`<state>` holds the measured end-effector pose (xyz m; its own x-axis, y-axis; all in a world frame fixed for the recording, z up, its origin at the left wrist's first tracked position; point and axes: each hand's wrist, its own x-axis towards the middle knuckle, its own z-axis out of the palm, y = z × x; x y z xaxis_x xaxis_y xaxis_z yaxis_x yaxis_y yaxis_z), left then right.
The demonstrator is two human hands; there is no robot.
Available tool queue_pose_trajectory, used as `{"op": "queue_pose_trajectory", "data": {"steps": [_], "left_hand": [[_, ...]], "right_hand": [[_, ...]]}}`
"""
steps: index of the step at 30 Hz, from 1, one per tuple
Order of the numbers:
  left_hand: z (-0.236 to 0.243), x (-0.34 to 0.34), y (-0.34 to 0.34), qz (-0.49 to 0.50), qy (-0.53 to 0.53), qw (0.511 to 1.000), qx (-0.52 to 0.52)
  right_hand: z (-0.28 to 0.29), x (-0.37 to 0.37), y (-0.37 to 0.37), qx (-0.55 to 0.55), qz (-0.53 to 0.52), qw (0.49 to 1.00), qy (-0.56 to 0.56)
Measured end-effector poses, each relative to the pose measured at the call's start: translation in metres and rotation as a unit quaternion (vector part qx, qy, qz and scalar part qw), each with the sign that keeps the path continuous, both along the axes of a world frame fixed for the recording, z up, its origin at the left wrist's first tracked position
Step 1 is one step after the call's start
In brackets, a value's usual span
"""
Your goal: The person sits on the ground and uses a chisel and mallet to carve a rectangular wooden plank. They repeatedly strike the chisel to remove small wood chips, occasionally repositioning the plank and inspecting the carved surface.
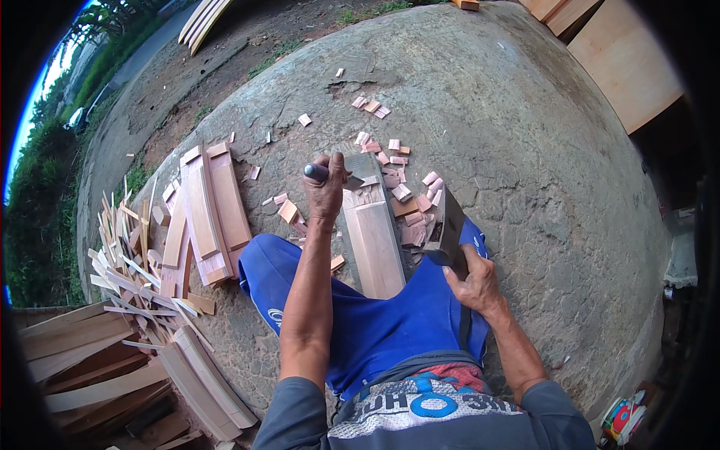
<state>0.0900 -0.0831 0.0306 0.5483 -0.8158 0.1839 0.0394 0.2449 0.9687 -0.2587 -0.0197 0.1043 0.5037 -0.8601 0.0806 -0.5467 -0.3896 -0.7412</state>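
Note:
My left hand (326, 193) is closed around a chisel (316, 172) with a dark purple handle; its wide metal blade is at the upper end of a pale wooden piece (375, 251), where the wood looks cut and chipped. This piece lies between my legs on a darker board. My right hand (472, 279) grips a heavy, flat-faced tool (442, 229), dark brown-grey, like a mallet, raised to the right of the wood. Small cut pink and tan offcuts (411, 217) are scattered around the wooden piece on the concrete.
Concrete slab (547, 165) underneath. At left are stacked grooved boards (206, 214), thin strips (127, 266) and a lumber pile (90, 382). Plywood panels (615, 67) stand at upper right, boards (199, 22) at upper left, and a colourful object (622, 416) at lower right.

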Motion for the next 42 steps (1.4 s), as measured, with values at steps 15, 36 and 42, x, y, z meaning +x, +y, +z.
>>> {"op": "queue_pose_trajectory", "data": {"steps": [15, 36, 42], "left_hand": [[-0.005, -0.016, -0.041, -0.101, -0.103, 0.986, 0.081], [0.005, -0.008, -0.039, -0.129, -0.205, 0.968, 0.066], [-0.015, -0.008, -0.036, -0.133, -0.214, 0.968, -0.006]], "right_hand": [[-0.005, -0.004, 0.0, 0.063, -0.006, 0.998, 0.003], [0.102, 0.083, -0.062, 0.021, 0.099, 0.989, -0.106], [0.131, 0.105, -0.065, -0.18, 0.099, 0.967, -0.149]]}}
